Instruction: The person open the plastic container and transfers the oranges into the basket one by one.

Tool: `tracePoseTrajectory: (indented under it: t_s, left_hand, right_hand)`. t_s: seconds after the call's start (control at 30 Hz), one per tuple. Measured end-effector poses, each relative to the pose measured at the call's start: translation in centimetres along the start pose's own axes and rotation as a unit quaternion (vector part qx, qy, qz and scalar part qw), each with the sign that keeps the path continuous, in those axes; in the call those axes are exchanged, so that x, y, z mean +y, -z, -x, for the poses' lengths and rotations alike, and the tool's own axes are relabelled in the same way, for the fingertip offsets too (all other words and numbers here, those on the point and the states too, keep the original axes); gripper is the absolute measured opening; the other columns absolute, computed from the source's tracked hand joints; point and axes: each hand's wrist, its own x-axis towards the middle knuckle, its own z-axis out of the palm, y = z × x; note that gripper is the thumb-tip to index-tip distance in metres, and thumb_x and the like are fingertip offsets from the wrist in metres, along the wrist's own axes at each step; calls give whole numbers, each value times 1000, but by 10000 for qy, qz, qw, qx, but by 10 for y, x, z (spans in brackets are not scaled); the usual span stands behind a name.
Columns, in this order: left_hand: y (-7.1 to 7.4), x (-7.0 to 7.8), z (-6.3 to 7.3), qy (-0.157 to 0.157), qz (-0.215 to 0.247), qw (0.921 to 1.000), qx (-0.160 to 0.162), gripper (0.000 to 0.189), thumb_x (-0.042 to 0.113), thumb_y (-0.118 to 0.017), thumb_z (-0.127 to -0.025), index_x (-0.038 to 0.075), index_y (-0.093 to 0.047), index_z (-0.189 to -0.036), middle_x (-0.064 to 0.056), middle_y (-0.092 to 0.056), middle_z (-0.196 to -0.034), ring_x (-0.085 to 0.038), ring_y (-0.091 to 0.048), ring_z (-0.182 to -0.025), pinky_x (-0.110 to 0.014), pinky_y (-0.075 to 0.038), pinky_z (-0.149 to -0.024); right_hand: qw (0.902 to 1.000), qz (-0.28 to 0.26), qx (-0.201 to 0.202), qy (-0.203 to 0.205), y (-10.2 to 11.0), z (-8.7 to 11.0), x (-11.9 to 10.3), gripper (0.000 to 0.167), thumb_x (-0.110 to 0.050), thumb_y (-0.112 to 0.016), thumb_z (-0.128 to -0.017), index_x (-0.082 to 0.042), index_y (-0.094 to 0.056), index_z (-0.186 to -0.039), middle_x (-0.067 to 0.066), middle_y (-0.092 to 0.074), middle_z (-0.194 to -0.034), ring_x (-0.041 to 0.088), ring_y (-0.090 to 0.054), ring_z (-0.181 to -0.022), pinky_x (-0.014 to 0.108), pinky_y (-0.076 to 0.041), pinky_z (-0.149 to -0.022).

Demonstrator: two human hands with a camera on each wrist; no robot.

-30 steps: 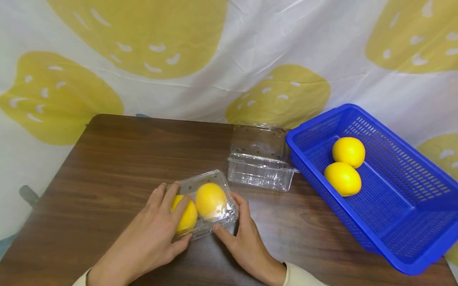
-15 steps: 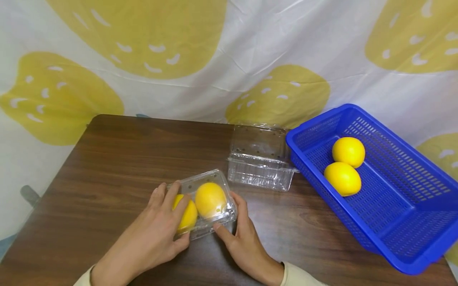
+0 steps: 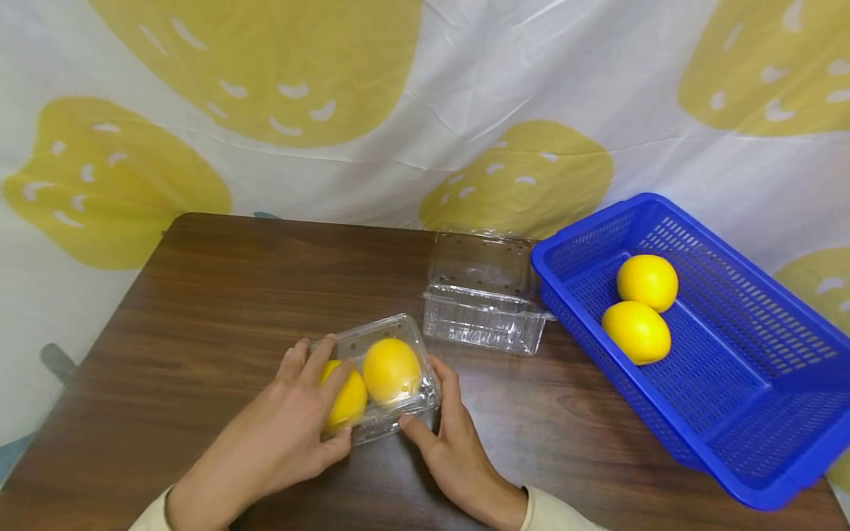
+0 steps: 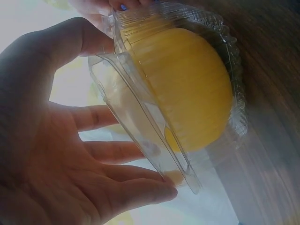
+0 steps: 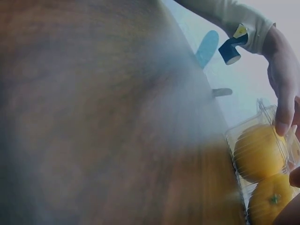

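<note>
A clear plastic clamshell box (image 3: 361, 343) with two oranges (image 3: 392, 372) inside rests on the table, its lid lowered over the base. My left hand (image 3: 292, 417) grips the left end, fingers spread over the lid and thumb at the near rim. At the right end my right hand (image 3: 458, 450) holds the box, thumb on the near side and fingers round the end. In the left wrist view, the lid rim (image 4: 126, 101) and base rim look slightly apart near the left hand. The right wrist view shows both oranges (image 5: 260, 152) through the ribbed base wall.
Behind the held box stands a second clear clamshell (image 3: 485, 324) with its lid raised. A blue plastic basket (image 3: 598, 376) at the right holds two more oranges (image 3: 636, 332). The brown wooden table (image 3: 265, 287) meets a fruit-print cloth (image 3: 319, 177) at the back.
Both hands stay on the box, with only very small shifts of the fingers and the right thumb. The second clamshell and the basket have not moved.
</note>
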Motion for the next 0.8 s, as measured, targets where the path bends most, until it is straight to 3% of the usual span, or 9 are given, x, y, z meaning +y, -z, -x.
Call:
tracePoseTrajectory:
  t_s: [0.33, 0.8]
  left_hand:
    - [4, -2, -1, 120, 121, 9998, -116, 73, 30, -86, -79, 2, -67, -143, -34, -54, -156, -64, -58, -132, -66, -67, -85]
    - [7, -6, -5, -147, 118, 9998, -3, 73, 31, -87, -78, 2, -68, -142, -33, -57, -152, -60, -63, -124, -64, -68, -81]
  right_hand:
    - [10000, -47, -71, 8, 1, 0, 1, 84, -7, -75, -94, -24, -36, -167, 7, -53, -166, 25, -50, -151, 60, -28, -132]
    - [9997, -210, -88, -23, 3, -1, 1, 86, -4, -77, -93, -20, -36, -167, 7, -49, -169, 28, -45, -156, 60, -22, -134]
